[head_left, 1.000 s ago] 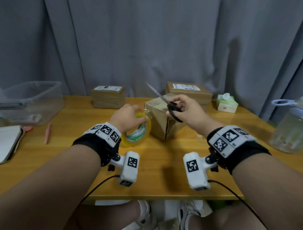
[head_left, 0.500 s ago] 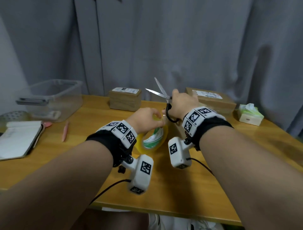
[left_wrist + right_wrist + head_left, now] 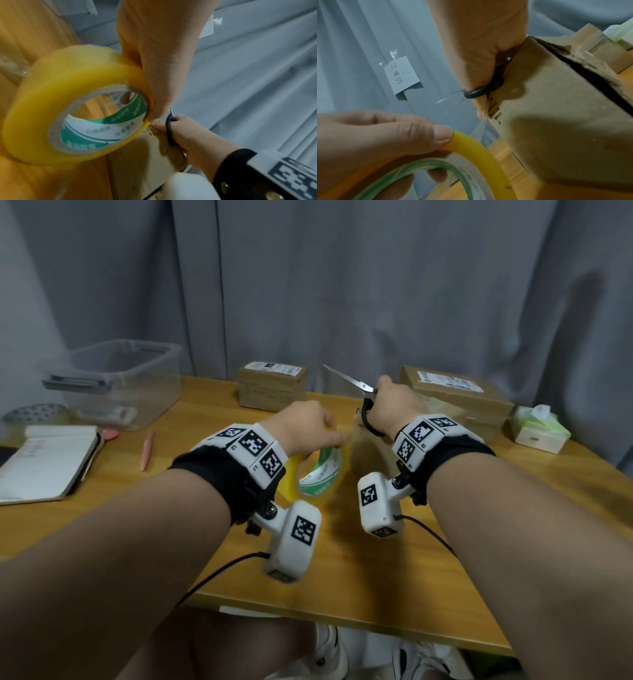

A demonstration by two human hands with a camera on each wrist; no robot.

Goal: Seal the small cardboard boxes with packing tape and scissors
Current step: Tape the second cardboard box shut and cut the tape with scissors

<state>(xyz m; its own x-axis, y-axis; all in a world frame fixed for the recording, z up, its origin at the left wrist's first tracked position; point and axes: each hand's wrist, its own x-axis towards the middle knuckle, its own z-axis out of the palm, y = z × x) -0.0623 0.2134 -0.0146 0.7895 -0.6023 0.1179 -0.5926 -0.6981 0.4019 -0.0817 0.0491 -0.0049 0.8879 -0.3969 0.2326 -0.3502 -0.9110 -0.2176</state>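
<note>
We hold the tape roll [image 3: 317, 472] on edge in our left hand [image 3: 301, 428], thumb on the outer yellow face and fingers through the core. The core axis runs roughly level, toward us and to the right in the head view. The roll looks light and rigid; we judge the core rim the safest hold, since the outer wrap is slick.

A short clear strip [image 3: 478, 129] spans from the roll to the near edge of the small cardboard box [image 3: 556, 108], which stands on the tabletop [image 3: 359, 559] between our wrists. The strip is thin, limp and sticky; we judge it will fold on itself if slack.

Our right hand [image 3: 394, 409] grips the scissors [image 3: 356, 383] through the black loops, one fingertip pressing the box edge. The blades point up and to the left, away from us; whether they are parted we cannot tell. The box is stiff, with its top seam gaping.
</note>
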